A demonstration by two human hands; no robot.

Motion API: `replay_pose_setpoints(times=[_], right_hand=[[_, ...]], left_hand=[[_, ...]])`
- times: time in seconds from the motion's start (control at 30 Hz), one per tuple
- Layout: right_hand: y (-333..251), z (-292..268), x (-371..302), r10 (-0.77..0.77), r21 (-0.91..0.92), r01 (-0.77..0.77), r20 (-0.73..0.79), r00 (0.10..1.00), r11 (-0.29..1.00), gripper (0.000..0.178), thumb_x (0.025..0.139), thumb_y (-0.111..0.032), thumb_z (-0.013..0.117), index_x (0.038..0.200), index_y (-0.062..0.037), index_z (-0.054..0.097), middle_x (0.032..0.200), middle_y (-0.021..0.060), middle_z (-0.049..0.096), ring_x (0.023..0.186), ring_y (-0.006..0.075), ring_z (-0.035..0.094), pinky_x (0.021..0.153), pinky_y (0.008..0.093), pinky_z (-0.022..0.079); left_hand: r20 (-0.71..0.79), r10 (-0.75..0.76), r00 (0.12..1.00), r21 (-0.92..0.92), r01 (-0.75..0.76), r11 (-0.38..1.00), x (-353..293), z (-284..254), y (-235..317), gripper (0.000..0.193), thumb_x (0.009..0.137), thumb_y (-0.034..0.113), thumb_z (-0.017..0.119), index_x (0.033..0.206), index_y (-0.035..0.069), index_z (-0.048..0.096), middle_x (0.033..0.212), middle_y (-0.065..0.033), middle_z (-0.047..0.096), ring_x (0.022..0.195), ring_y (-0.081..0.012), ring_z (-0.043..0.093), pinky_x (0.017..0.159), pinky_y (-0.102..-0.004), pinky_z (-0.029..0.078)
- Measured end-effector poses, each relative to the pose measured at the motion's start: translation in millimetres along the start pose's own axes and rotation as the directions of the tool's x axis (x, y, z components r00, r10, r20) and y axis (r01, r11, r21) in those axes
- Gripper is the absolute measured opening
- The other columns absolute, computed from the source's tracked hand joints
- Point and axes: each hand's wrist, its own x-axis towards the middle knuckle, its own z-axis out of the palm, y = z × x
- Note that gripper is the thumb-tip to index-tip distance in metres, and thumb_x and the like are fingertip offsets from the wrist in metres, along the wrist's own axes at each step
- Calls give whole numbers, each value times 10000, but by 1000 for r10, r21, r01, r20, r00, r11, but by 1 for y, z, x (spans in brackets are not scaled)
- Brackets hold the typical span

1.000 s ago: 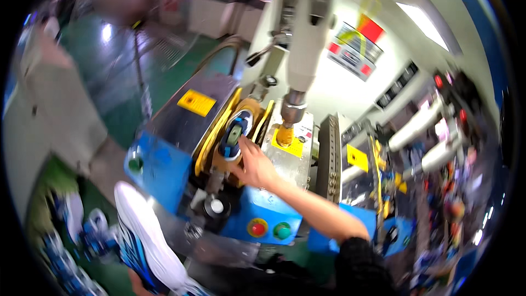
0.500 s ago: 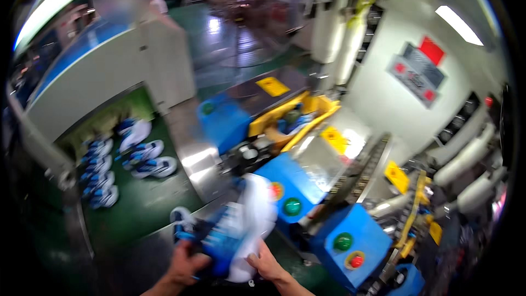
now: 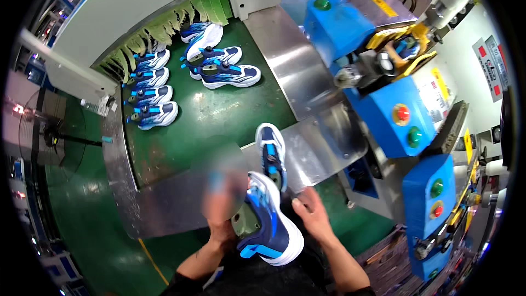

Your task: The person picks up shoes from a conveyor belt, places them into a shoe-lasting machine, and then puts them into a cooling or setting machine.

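A navy, blue and white sneaker [image 3: 274, 235] is tilted in front of me, its heel toward my body and an olive-green piece in its opening. My left hand [image 3: 221, 214] grips its left side; that hand's fingers are partly blurred. Just right of the sneaker, my right hand [image 3: 314, 215] is held apart from it, thumb and fingers spread with nothing between them. Beyond my hands, a second sneaker [image 3: 272, 153] rests on the metal ledge, toe pointing away.
Several matching sneakers [image 3: 152, 114] stand in a row on the green conveyor surface [image 3: 203, 123], with more [image 3: 231, 75] grouped farther right. Green strip curtains [image 3: 203, 11] hang behind. A metal rim [image 3: 293, 71] borders the belt. Blue machine boxes [image 3: 390, 115] with buttons stand at right.
The view has swung toward the conveyor. My right hand has come off the sneaker, which has turned heel toward me; my left hand still holds it. The second sneaker now rests on the ledge.
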Motion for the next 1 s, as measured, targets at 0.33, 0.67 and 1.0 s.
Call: replay_pose_setpoints(times=[0.33,0.67,1.0], right_hand=[[10,95,147,-93,-488,-159,-452,887,858,683,769,-255,750,1314,5,431,1005,262,684,932,412,673,805,440,525],[39,132,-154,-275,2,461,-800,533,887,621,756,-291,808,1223,20,540,1123,126,586,1022,197,572,909,331,463],[204,416,-425,461,310,449,-842,-279,838,820,740,-244,824,1384,33,398,1116,128,624,1030,202,587,912,338,480]], left_hand=[[84,-174,981,123,164,979,100,-138,-11,386,1035,347,424,1148,-1,548,1012,-110,612,1040,-227,558,941,-363,425],[891,114,439,-189,131,973,108,-43,-31,393,1053,331,361,1162,-31,467,931,-125,533,964,-206,487,1131,-405,218],[606,228,-762,325,499,803,-252,0,31,314,740,246,730,831,104,466,663,-40,524,673,-175,517,785,-380,414]])
